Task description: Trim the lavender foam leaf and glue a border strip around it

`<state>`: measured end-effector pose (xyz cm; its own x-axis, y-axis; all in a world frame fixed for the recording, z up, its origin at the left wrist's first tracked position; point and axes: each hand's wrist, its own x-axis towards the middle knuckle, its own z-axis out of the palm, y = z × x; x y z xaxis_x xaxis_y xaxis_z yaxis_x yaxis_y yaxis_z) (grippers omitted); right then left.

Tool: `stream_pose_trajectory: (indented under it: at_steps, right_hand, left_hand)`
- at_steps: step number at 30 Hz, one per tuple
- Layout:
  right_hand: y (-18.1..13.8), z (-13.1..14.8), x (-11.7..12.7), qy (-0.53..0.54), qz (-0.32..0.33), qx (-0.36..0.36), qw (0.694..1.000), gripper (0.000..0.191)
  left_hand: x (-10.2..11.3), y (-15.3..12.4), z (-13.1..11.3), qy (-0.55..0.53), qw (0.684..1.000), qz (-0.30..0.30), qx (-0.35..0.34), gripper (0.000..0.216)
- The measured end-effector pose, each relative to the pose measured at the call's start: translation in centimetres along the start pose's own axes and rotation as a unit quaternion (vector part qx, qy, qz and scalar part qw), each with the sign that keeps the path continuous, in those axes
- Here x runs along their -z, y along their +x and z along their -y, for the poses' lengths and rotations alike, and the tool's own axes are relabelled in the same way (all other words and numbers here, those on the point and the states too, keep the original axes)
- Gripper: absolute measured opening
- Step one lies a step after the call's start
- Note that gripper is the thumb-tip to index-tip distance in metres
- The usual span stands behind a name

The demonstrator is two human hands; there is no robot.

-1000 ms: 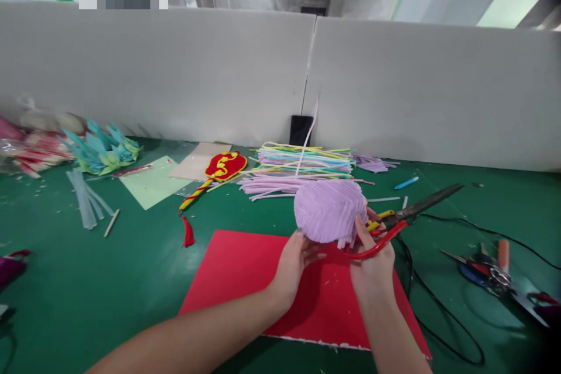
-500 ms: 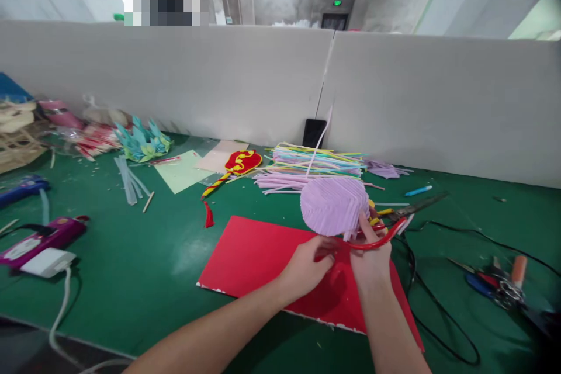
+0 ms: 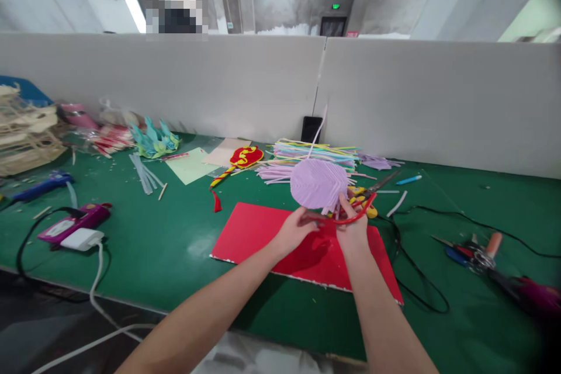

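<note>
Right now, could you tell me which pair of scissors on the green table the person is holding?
The red-handled scissors, gripped by the right hand beside the lilac ribbed disc; the other pair lies untouched at far right.

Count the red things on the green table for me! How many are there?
Red sheet: 1
Red scissor handle at the right hand: 1
Red and yellow ornament: 1
Red tassel: 1
Total: 4
</note>
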<state>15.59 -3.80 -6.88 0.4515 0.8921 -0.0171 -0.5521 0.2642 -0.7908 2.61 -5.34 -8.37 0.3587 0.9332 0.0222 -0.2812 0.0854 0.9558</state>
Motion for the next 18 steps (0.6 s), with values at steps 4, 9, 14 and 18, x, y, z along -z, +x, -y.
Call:
stream_pose_trajectory:
  at_steps: [4,9,14,18]
  right_hand:
    - [0.3,-0.9,0.2,0.002,-0.005,0.016,1.000,0.047]
    - [0.2,-1.9,0.3,-0.015,0.010,0.034,0.999,0.048]
    - [0.4,-2.0,0.4,-0.022,0.009,0.036,0.999,0.048]
    - [0.7,-1.8,0.7,-0.014,0.001,0.014,1.000,0.052]
  left_hand:
    - [0.3,-0.2,-0.5,-0.021,0.999,-0.038,-0.025,0.039]
    - [1.0,-0.5,-1.0,-0.020,0.996,-0.085,-0.031,0.042]
    - [1.6,0.0,-1.3,-0.015,0.994,-0.111,-0.015,0.039]
    - [3.1,0.4,-2.4,-0.044,0.995,-0.087,0.024,0.045]
